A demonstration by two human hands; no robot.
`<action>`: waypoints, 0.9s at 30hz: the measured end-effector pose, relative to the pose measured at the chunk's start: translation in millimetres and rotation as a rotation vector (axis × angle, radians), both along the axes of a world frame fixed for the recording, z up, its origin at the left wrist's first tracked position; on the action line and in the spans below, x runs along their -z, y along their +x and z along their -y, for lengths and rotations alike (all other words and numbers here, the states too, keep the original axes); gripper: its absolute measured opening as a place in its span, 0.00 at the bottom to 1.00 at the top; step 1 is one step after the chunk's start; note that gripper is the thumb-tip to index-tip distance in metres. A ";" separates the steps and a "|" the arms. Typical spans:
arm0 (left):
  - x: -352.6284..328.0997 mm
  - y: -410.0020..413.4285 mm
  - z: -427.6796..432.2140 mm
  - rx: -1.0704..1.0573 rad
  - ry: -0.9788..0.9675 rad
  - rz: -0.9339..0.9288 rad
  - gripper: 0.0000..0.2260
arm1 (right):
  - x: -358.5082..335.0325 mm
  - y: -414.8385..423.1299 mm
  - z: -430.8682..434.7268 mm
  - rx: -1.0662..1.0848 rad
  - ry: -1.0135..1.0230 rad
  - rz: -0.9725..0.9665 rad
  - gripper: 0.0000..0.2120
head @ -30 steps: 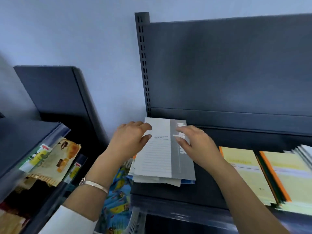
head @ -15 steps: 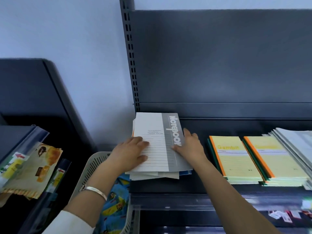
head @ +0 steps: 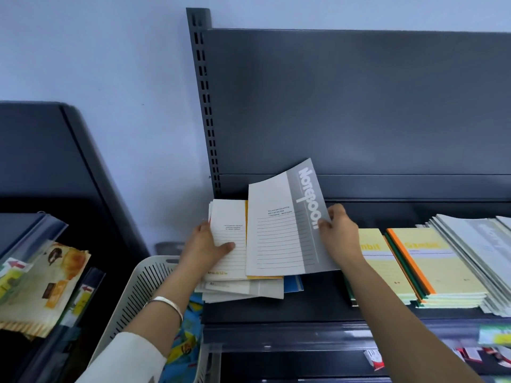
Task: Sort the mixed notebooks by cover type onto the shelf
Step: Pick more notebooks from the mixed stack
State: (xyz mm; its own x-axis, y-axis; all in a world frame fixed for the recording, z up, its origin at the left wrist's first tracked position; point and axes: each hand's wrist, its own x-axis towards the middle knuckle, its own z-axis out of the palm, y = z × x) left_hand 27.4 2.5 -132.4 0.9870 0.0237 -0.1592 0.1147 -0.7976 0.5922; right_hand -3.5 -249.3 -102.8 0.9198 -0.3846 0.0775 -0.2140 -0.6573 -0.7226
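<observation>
A mixed stack of notebooks lies at the left end of the dark shelf. My right hand pinches the right edge of a grey and white notebook and holds it tilted up off the stack. My left hand grips the white lined notebook on top of the stack, thumb across its cover. To the right lie two stacks of yellow notebooks with orange and green spines. A fanned pile of grey notebooks sits at the far right.
A white slotted basket with colourful items stands below my left arm. Snack packets lie on the shelf unit at the left. The shelf's back panel rises behind the stacks. A lower shelf holds small packets.
My right hand has lifted the grey and white notebook off the stack and swung it rightward. My left hand now holds the white notebook that lay beneath. The view has shifted down.
</observation>
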 end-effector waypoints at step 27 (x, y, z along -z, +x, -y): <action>-56.3 -14.0 17.6 -0.060 -0.242 0.348 0.10 | -13.7 -21.7 8.0 0.100 0.229 0.178 0.04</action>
